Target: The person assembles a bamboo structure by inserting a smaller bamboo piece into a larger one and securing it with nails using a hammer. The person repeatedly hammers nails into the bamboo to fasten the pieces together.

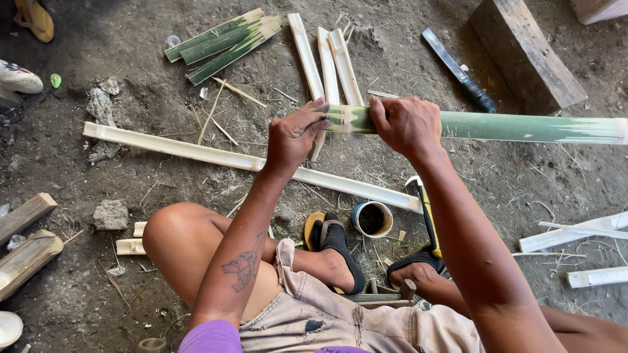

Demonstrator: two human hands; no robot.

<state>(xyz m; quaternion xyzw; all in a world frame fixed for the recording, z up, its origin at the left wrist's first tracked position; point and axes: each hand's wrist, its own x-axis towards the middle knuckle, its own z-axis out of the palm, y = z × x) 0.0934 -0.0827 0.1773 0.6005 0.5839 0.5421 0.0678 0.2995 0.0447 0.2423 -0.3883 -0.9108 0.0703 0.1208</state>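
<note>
Two hands are gripping one long green bamboo strip [504, 126], which is running level above the dirt floor [78, 287] from the middle of the view out past the right edge. The left hand [296, 136] is pinching its near end, fingers curled shut over the pale cut tip; the right hand [407, 124] is closing fully around it just beside. The strip is looking stiff, light and smooth-skinned, likely slippery on the green face and sharp along split edges, so holding the flat faces near the end seems safest. Below, a small round tin [371, 219] is sitting on the ground by the sandalled foot [335, 243], holding something dark; what it is I cannot tell. A machete [458, 70] is lying beyond, beside a wooden block [526, 52].
</note>
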